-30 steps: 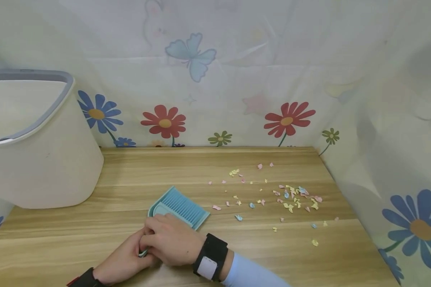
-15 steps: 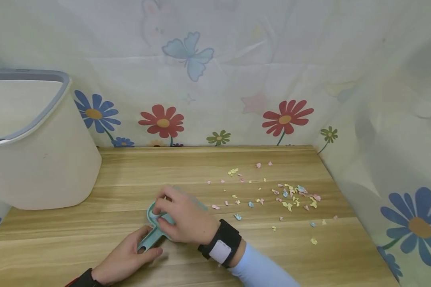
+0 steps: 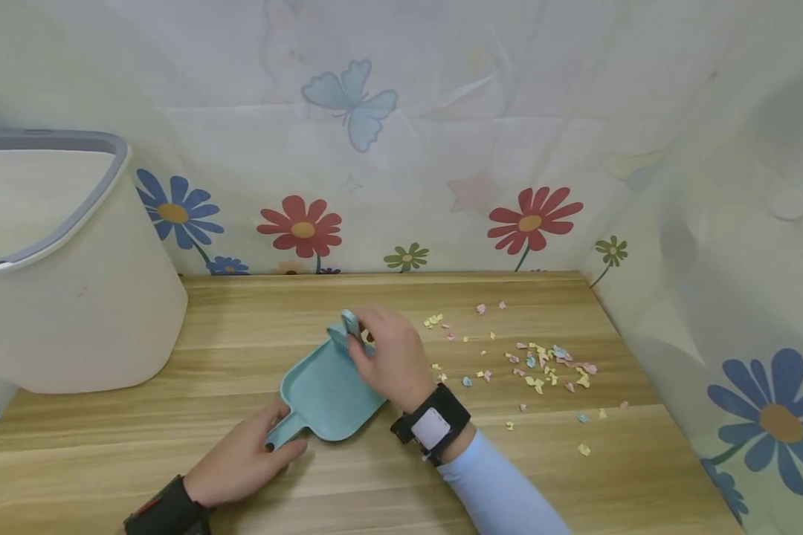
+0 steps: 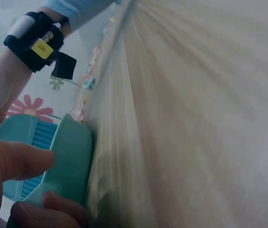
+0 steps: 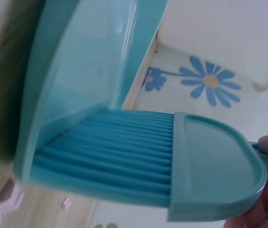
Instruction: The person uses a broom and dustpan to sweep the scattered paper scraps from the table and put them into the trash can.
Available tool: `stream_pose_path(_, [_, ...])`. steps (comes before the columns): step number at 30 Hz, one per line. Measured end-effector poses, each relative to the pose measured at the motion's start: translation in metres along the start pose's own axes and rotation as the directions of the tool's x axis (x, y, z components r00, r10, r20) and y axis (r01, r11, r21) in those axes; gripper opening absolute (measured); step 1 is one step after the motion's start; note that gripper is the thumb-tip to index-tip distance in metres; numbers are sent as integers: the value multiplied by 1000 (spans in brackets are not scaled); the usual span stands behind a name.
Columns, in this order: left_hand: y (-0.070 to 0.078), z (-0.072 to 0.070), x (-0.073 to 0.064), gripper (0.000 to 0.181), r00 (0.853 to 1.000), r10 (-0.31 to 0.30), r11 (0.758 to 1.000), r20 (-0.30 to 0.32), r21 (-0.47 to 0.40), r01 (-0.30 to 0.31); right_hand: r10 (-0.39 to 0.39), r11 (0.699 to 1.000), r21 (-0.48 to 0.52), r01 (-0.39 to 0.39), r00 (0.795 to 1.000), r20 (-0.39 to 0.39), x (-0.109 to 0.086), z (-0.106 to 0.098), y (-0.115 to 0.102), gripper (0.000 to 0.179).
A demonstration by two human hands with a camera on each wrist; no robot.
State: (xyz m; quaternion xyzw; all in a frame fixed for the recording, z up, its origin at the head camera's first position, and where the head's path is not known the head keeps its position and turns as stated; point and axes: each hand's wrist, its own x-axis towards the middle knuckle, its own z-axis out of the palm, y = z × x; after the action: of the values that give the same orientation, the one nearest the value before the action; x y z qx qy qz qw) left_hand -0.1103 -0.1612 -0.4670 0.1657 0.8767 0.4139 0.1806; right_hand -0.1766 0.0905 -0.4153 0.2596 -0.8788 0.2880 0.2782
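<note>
My left hand (image 3: 241, 457) grips the short handle of a teal dustpan (image 3: 331, 394) over the wooden table. The pan's open side faces right, toward the paper scraps. My right hand (image 3: 395, 357) holds a matching hand brush (image 5: 214, 166) by its handle, above the pan's far right side. In the right wrist view the blue bristles (image 5: 110, 154) reach into the pan along its front edge. From the left wrist, the brush (image 4: 17, 130) shows beyond the dustpan wall (image 4: 72, 154). The right hand hides much of the brush in the head view.
Torn pink, yellow and blue paper scraps (image 3: 552, 360) lie scattered over the right half of the wooden table (image 3: 194, 416). A tall white bin (image 3: 100, 312) with a grey rim stands at the left. A flowered sheet (image 3: 388, 163) hangs behind and at the right.
The brush, which lay nested in the dustpan, has been lifted out by my right hand, moving away and to the right. My left hand keeps hold of the dustpan's handle, now more exposed.
</note>
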Motion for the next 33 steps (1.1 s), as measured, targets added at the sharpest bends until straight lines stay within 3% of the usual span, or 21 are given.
stream_pose_path(9, [6,-4,12,32,992,-20,975,-127,217,47,97,994,53,-97,995,9,6,-24,15,5])
stream_pose_path(15, [5,-8,15,35,990,-30,957,-134,281,67,135,981,143,-130,990,-27,1,-54,25,7])
stream_pose_path(22, [5,-15,15,40,990,-24,941,-141,330,70,169,973,139,-182,981,95,-24,-84,43,7])
stream_pose_path(27, [5,-17,17,40,990,-8,932,-142,358,59,179,971,127,-204,966,187,-37,-89,54,6])
stream_pose_path(31, [8,-15,21,38,989,22,922,-143,386,35,182,972,112,-204,966,184,-39,-92,61,3])
stream_pose_path(33, [10,-14,22,36,990,34,921,-138,389,23,169,979,89,-183,975,147,-38,-95,62,4])
